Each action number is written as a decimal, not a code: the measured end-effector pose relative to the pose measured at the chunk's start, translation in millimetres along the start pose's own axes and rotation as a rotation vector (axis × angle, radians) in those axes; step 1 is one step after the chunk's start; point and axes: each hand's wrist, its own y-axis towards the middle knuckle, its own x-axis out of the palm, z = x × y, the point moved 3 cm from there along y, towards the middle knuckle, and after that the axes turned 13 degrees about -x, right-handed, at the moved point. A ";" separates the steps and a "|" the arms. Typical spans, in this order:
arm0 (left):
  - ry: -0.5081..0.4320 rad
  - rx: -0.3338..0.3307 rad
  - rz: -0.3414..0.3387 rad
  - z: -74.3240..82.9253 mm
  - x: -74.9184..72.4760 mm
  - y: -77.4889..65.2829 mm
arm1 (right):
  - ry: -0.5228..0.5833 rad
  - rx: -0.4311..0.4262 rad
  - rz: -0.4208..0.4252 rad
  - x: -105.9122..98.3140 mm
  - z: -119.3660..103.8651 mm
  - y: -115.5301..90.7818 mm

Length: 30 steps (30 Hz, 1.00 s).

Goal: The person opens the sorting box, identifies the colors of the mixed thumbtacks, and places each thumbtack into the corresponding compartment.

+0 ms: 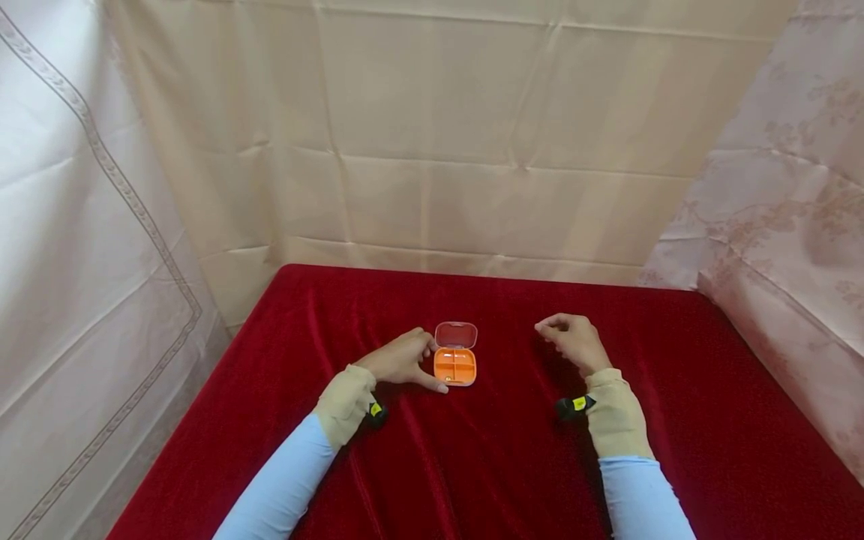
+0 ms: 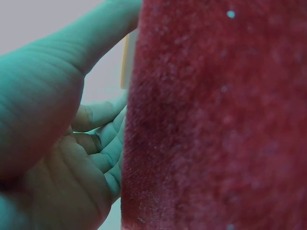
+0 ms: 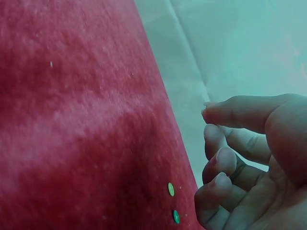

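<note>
An orange pill box (image 1: pixel 455 366) lies on the red cloth, its clear lid (image 1: pixel 456 334) folded back and its dividers showing. A tiny yellowish piece (image 1: pixel 448 379) sits in its front left compartment. My left hand (image 1: pixel 403 360) holds the box from the left, thumb at the front corner and fingers near the hinge. Off to the right, above the cloth, my right hand (image 1: pixel 574 339) has thumb and index tips brought close together and the other fingers curled. I cannot tell if something tiny is between those tips. Two small buttons, yellow-green (image 3: pixel 171 189) and green (image 3: pixel 176 216), lie near this hand.
Red velvet cloth (image 1: pixel 499 465) with soft creases covers the table. Beige fabric (image 1: pixel 432 150) hangs behind its far edge, with pale patterned curtains (image 1: pixel 796 187) at the sides. A small dark camera (image 1: pixel 375 413) is strapped at the left wrist.
</note>
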 end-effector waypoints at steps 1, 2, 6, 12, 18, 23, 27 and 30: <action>0.002 0.001 0.001 -0.3 0.1 0.2 | 0.002 0.004 0.004 -1.5 0.7 -0.7; 0.002 0.002 0.001 -0.4 0.1 0.3 | 0.004 0.010 0.011 -3.0 1.4 -1.2; 0.008 0.007 0.005 -0.6 0.0 0.5 | 0.006 0.027 0.026 -7.4 4.2 -2.9; -0.003 0.008 0.004 -0.3 0.0 0.0 | -0.005 0.058 0.041 -10.4 10.3 -4.2; -0.012 0.003 0.004 0.1 -0.5 -0.4 | -0.024 0.089 0.055 -13.1 16.2 -5.5; -0.001 -0.001 0.005 -0.4 -0.4 0.3 | -0.048 0.088 0.059 -16.7 19.9 -5.8; 0.004 -0.005 0.005 -0.9 0.2 0.9 | -0.051 0.107 0.040 -17.9 21.5 -6.4; -0.005 -0.007 0.002 -0.7 0.4 0.5 | -0.058 0.121 0.025 -17.4 23.8 -6.5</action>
